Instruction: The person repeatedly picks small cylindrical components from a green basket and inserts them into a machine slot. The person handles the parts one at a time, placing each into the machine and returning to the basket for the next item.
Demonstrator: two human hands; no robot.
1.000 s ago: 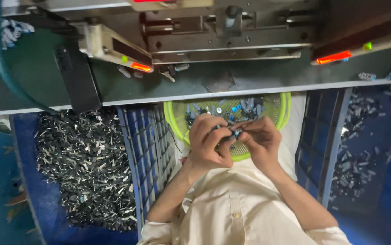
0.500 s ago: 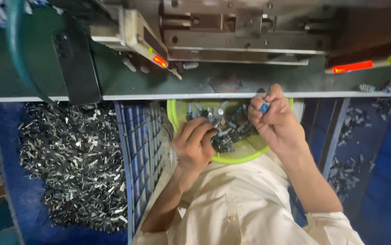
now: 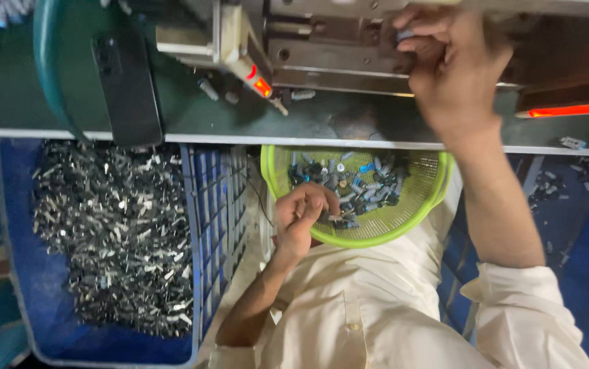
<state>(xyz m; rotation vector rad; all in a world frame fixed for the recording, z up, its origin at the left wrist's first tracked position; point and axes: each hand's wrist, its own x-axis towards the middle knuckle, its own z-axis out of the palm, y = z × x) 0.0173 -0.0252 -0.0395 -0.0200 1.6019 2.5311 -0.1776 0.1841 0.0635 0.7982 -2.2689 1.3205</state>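
Right hand [image 3: 455, 75] at the machine [image 3: 335, 48] – left hand [image 3: 301, 215] in green basket [image 3: 277, 160].
Right grip pinched on a small blue part [image 3: 404, 33]; left grip curled on small parts [image 3: 352, 184] near the counter [image 3: 322, 123] front edge.

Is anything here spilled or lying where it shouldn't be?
A few small parts lie loose on the green machine table: two near the red light and two at the table's right edge. The rest sit in the green basket and the blue crate.

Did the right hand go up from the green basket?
Yes. The right hand left the green basket and rose to the metal machine, pinching a small part.
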